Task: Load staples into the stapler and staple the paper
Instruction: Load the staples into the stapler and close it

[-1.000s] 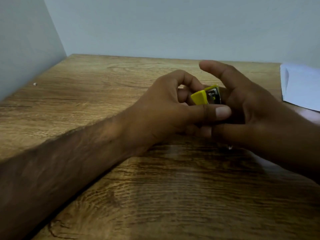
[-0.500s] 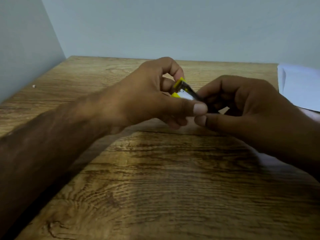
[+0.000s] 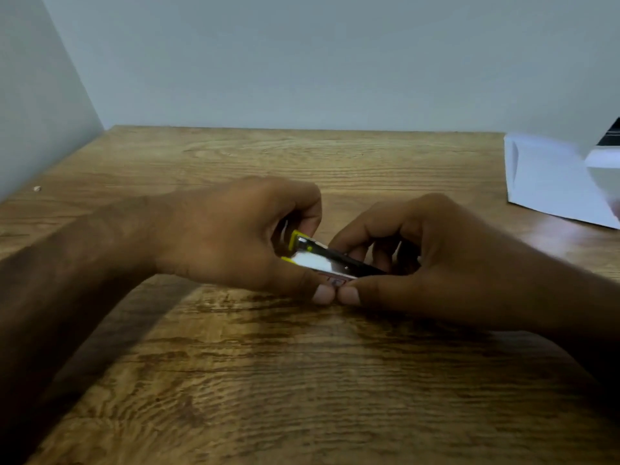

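Observation:
A small yellow and black stapler (image 3: 322, 258) with a shiny metal side sits between both hands, just above the wooden table (image 3: 302, 380). My left hand (image 3: 241, 236) wraps its yellow end from the left. My right hand (image 3: 432, 260) grips the dark end from the right, fingers curled over it. The two thumb tips meet below the stapler. White paper (image 3: 550, 182) lies at the table's far right. I see no loose staples; most of the stapler is hidden by fingers.
Grey walls close the table at the back and on the left. A white object with a dark part (image 3: 609, 156) sits at the right edge by the paper. A tiny speck (image 3: 37, 188) lies near the left wall.
The stapler has turned from end-on to lying sideways between the hands. My right fingers curled down over it, and both hands settled lower toward the table.

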A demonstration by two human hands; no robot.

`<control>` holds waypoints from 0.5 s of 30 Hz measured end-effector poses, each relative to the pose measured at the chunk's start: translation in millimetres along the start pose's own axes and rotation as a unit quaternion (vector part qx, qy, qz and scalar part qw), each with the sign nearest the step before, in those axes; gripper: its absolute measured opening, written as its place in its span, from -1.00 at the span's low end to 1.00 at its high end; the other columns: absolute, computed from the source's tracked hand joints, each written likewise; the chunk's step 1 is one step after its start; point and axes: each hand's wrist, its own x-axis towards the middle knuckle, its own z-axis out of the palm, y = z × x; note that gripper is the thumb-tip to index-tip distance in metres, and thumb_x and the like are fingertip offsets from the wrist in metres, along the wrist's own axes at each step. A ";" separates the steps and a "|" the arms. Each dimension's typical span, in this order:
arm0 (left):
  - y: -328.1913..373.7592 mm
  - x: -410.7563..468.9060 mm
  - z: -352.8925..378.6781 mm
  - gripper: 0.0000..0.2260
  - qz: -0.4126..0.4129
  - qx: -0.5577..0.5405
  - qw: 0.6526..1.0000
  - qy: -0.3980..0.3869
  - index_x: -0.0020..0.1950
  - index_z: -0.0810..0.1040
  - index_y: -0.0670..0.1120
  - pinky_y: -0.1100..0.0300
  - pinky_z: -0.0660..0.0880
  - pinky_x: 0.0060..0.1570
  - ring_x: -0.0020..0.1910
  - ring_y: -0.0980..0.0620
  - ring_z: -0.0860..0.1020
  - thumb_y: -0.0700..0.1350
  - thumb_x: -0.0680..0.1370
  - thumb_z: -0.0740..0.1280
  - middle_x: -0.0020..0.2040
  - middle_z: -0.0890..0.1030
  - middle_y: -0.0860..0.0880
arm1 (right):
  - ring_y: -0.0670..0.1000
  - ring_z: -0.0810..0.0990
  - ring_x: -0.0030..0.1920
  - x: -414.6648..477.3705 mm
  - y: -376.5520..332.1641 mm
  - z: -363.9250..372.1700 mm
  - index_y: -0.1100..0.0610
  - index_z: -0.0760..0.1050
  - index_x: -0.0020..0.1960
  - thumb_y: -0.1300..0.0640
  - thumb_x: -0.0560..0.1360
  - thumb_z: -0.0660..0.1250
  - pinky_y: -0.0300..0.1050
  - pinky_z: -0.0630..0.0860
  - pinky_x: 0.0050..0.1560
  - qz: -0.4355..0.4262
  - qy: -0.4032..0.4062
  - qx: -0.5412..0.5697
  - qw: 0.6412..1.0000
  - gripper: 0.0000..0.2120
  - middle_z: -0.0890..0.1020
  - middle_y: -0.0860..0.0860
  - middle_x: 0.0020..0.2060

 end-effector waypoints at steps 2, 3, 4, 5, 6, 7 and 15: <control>-2.2 -1.5 0.9 -0.44 -0.013 0.038 0.999 -0.009 -0.12 0.43 0.16 0.11 0.47 -0.34 -0.29 0.16 0.49 0.50 0.12 0.41 -0.15 0.55 0.25 | -0.13 0.65 -0.18 0.7 -0.5 1.9 -0.24 0.66 0.10 -0.21 0.33 0.51 -0.07 0.65 -0.23 -0.005 -0.006 -0.020 1.000 -0.65 0.70 -0.16 -0.14; -3.7 -2.1 1.8 -0.43 -0.013 0.050 0.999 -0.012 -0.11 0.43 0.17 0.08 0.50 -0.32 -0.25 0.15 0.50 0.53 0.12 0.39 -0.11 0.55 0.25 | -0.13 0.64 -0.17 1.1 -0.6 2.5 -0.23 0.66 0.11 -0.20 0.35 0.51 -0.07 0.64 -0.22 -0.009 -0.010 -0.031 0.999 -0.66 0.69 -0.17 -0.15; -4.8 -2.1 2.6 -0.43 -0.009 0.053 0.998 -0.013 -0.11 0.43 0.18 0.04 0.53 -0.30 -0.24 0.13 0.51 0.54 0.12 0.38 -0.10 0.54 0.24 | -0.13 0.63 -0.16 1.2 -0.8 2.8 -0.23 0.66 0.12 -0.19 0.36 0.51 -0.07 0.63 -0.22 -0.012 -0.012 -0.037 0.999 -0.67 0.67 -0.18 -0.15; -5.3 -1.8 2.8 -0.43 -0.004 0.050 0.999 -0.012 -0.12 0.43 0.18 0.01 0.54 -0.29 -0.24 0.12 0.51 0.55 0.12 0.38 -0.11 0.55 0.23 | -0.13 0.62 -0.16 1.1 -1.2 2.6 -0.22 0.66 0.12 -0.18 0.38 0.51 -0.08 0.63 -0.22 -0.013 -0.015 -0.039 0.999 -0.68 0.66 -0.20 -0.16; -5.8 -1.8 2.9 -0.42 0.001 0.046 0.999 -0.011 -0.12 0.43 0.19 -0.01 0.55 -0.29 -0.24 0.10 0.51 0.56 0.12 0.39 -0.12 0.55 0.21 | -0.14 0.61 -0.16 1.2 -1.6 2.5 -0.22 0.66 0.12 -0.18 0.38 0.51 -0.11 0.62 -0.22 -0.012 -0.018 -0.036 0.999 -0.69 0.65 -0.24 -0.16; -5.8 -0.6 2.6 -0.42 0.008 0.044 0.999 -0.009 -0.12 0.43 0.19 -0.01 0.54 -0.30 -0.24 0.10 0.52 0.56 0.12 0.39 -0.13 0.55 0.20 | -0.15 0.61 -0.17 0.6 -1.8 1.5 -0.22 0.66 0.12 -0.18 0.39 0.51 -0.14 0.61 -0.22 -0.009 -0.018 -0.034 0.999 -0.69 0.64 -0.26 -0.17; -4.1 2.9 2.9 -0.46 0.041 0.040 0.998 -0.008 -0.11 0.46 0.21 0.10 0.53 -0.34 -0.23 0.13 0.55 0.55 0.15 0.42 -0.14 0.57 0.19 | -0.21 0.60 -0.14 -2.8 -2.0 -0.6 -0.22 0.63 0.16 -0.19 0.37 0.52 -0.32 0.53 -0.28 -0.011 -0.018 -0.041 0.999 -0.64 0.63 -0.25 -0.16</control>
